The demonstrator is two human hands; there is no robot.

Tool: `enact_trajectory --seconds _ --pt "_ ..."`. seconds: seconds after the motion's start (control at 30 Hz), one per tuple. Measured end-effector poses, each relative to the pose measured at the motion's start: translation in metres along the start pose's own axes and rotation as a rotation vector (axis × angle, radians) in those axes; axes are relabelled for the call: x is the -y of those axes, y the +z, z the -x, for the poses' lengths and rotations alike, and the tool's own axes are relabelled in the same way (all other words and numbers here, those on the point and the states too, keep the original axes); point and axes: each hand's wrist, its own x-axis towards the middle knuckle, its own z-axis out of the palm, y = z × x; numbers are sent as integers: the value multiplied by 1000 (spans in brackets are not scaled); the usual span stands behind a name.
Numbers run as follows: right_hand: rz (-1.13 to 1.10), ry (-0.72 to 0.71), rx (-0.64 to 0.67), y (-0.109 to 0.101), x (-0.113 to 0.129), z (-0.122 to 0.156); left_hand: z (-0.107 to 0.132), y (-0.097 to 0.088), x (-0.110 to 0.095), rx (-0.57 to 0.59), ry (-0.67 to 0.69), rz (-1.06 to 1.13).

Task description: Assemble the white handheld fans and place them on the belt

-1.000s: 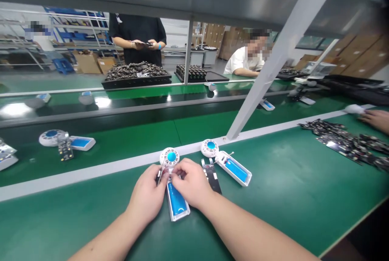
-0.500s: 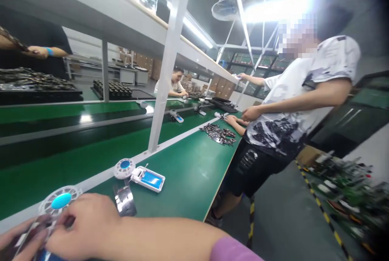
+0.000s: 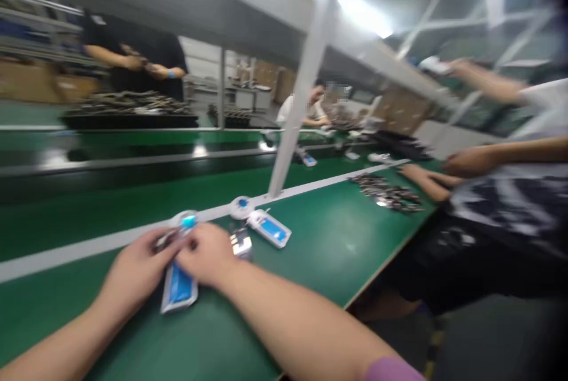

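Observation:
My left hand (image 3: 141, 260) and my right hand (image 3: 207, 252) meet over a white device (image 3: 180, 287) with a round head and a long body bearing a blue panel. Closed left fingers pinch a small dark metal part (image 3: 164, 241) above it. The right hand is closed, its fingertips against the device; motion blur hides what they grip. Just right of my right hand lies a shiny metal piece (image 3: 242, 243). Beside that, a second white device (image 3: 271, 227) of the same shape rests on the green table (image 3: 323, 251).
A pile of metal parts (image 3: 386, 193) lies farther along the table, near a co-worker's hand (image 3: 417, 174) at the right. A white post (image 3: 302, 91) rises from the rail. Beyond it, more devices (image 3: 307, 159) lie on the green strip, and another person (image 3: 142, 55) stands behind a heaped tray (image 3: 133, 115).
The view has swung left and down, so both my hands and the device between them show more fully. The co-worker at the right has shifted toward the frame's edge.

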Motion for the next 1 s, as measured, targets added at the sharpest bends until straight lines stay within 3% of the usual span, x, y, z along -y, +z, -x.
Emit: enact_trajectory --seconds 0.07,0.17,0.53,0.83,1.0 --pt "-51 22 -81 0 -2 3 7 0 -3 -4 -18 103" --pt "-170 37 -85 4 -7 4 5 6 -2 36 24 180" --pt "-267 89 -162 4 2 9 17 2 3 -18 95 -52" --pt "-277 138 -134 2 -1 9 16 5 7 -26 341 -240" --pt "-244 137 -73 -5 -11 18 24 13 6 -14 390 -232"
